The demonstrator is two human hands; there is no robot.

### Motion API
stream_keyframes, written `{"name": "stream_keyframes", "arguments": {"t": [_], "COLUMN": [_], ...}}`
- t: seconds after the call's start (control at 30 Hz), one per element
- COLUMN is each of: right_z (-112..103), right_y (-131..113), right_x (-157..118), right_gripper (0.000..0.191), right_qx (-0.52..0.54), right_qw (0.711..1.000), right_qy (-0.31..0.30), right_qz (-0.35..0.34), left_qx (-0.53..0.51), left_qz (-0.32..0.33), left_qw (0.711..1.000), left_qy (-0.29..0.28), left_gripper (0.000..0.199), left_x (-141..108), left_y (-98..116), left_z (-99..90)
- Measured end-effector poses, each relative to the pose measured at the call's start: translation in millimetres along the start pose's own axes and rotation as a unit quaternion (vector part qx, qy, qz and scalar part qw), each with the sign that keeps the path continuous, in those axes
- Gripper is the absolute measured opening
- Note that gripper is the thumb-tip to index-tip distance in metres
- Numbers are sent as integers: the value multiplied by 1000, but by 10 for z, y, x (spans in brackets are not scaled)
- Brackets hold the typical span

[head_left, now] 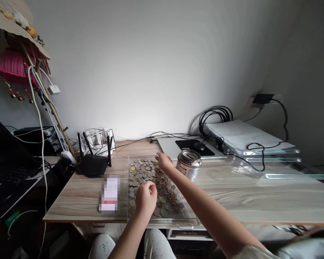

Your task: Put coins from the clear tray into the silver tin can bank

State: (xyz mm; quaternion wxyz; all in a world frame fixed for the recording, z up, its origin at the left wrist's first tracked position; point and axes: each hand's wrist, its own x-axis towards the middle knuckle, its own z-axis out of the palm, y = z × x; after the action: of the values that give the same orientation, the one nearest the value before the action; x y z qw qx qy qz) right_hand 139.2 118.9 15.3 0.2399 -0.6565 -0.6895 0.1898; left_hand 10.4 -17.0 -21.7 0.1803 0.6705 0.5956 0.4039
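A shallow clear plastic tray (189, 217) lies at the front of the desk, its floor covered with loose coins (143, 172), mostly silver and a few golden. Over the tray's middle is my left hand (146, 198), its fingers curled closed; whatever they hold, if anything, is hidden. My right hand (165, 162) reaches to the tray's far right part, fingers pinched on what look like a few coins. Right of it stands a round tin can (189, 163) with a metal lid that has a dark slot. My right forearm covers part of the can and tray.
A phone (109, 194) lies left of the tray, behind it a black router (93, 164) with antennas. Farther back are a black mouse pad (187, 146) and mouse (199, 146). Clear panels with white sheets (248, 135) and black cables occupy the right. A laptop (8, 154) is far left.
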Motion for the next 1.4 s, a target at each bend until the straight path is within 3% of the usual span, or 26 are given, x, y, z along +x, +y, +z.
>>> {"name": "stream_keyframes", "arguments": {"t": [0.1, 0.17, 0.27, 0.33, 0.4, 0.5, 0.63, 0.7, 0.8, 0.93, 1.0, 1.03, 1.1, 1.17, 1.4], "right_z": [-65, -38, 76, 145, 173, 140, 85, 71, -45, -601, -956, -1105, -1300, -1356, -1236], "right_y": [71, 96, 71, 30, -1, 9, 67, 68, 43, 121, 224, 279, 367, 411, 395], "right_x": [-306, -557, -876, -989, -1018, -978, -977, -1040, -1156, -1117, -976, -892, -731, -617, -494], "right_gripper": [25, 25, 33, 36, 37, 40, 42, 42, 37, 24, 19, 17, 13, 13, 15], "right_qx": [111, 275, 496, 523, 504, 461, 445, 416, 325, 235, 156, 82, -40, -123, -184], "right_qw": [993, 959, 862, 843, 856, 881, 872, 884, 930, 934, 939, 948, 960, 963, 962], "right_qy": [-6, -26, -87, -114, -106, -95, -181, -176, -34, 183, 290, 304, 275, 231, 186], "right_qz": [-36, -61, -66, -47, -36, -43, -92, -124, -167, -195, -103, -42, 34, 64, 82], "left_qx": [-45, -80, -128, -153, -185, -269, -352, -367, -357, -260, -200, -174, -137, -123, -117], "left_qz": [8, 18, 49, 68, 68, 19, -64, -79, -77, -17, 19, 31, 40, 36, 33], "left_qw": [997, 992, 988, 986, 980, 962, 928, 919, 924, 963, 978, 983, 989, 991, 992], "left_qy": [69, 101, 65, 28, 4, -41, -109, -122, -117, -62, -47, -45, -46, -47, -45], "left_gripper": [25, 32, 29, 25, 21, 17, 20, 21, 20, 16, 12, 12, 14, 16, 17], "left_x": [8, 13, 11, 11, 19, 45, 70, 70, 63, 54, 48, 46, 42, 40, 38], "left_y": [-7, 3, 37, 59, 67, 61, 53, 43, 6, -51, -58, -56, -48, -45, -44], "left_z": [1, -6, -30, -48, -64, -73, -52, -29, 7, 17, 7, 3, 0, 4, 7]}}
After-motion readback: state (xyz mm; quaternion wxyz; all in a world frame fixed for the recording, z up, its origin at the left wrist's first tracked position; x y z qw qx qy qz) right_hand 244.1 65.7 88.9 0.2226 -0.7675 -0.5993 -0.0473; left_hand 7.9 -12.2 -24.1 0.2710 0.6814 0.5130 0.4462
